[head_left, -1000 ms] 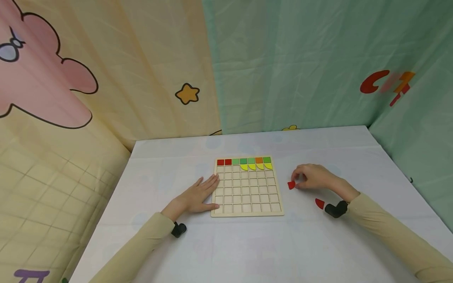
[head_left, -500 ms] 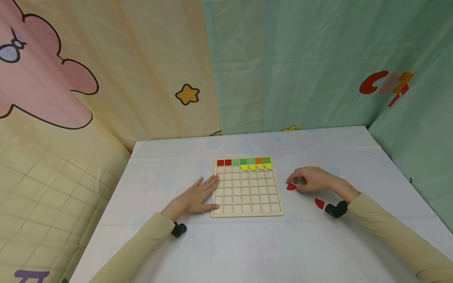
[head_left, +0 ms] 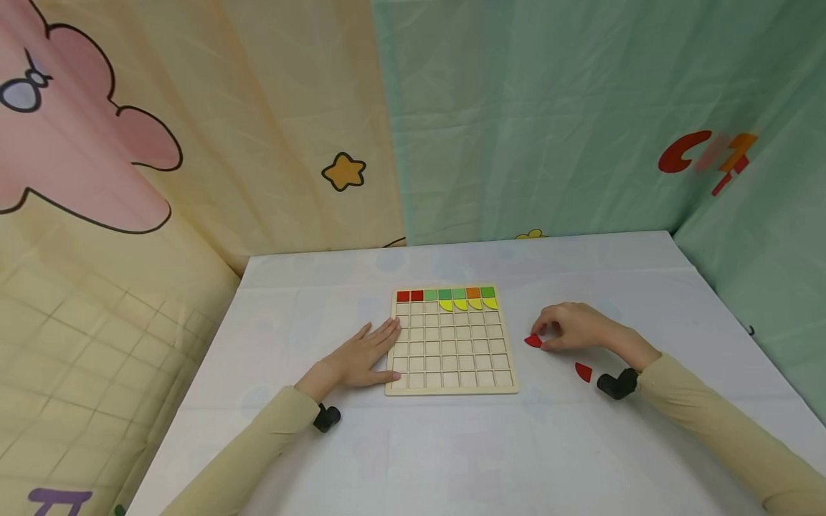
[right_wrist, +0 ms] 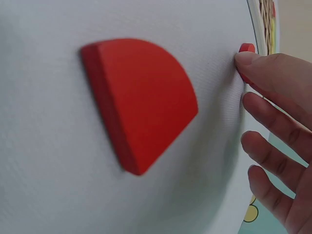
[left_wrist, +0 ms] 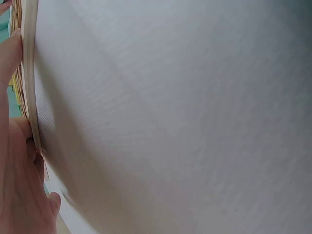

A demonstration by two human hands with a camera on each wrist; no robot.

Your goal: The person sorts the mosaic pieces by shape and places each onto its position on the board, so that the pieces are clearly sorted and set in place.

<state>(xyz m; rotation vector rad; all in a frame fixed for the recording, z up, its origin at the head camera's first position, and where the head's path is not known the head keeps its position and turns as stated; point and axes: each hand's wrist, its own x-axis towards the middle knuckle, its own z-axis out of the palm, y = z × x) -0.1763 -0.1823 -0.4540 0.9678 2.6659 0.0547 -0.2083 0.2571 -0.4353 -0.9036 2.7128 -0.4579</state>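
Observation:
A wooden grid board lies on the white table. Its far row holds red, green and orange squares; below them sit several yellow quarter-circle pieces. My left hand rests on the board's left edge, fingers straight and thumb spread along the near corner. Right of the board, my right hand pinches a red quarter-circle piece between thumb and forefinger, close to the tabletop. In the right wrist view my thumb covers part of that piece. A second red quarter-circle piece lies flat nearer my right wrist.
The white-covered table ends at the back against a cream and green curtain. A black wrist camera sits under the right wrist, beside the loose red piece. Another black camera is on the left wrist.
The red piece has turned between my right fingers, which shifted slightly left and then back right. My left hand, the board and the loose red piece have stayed put.

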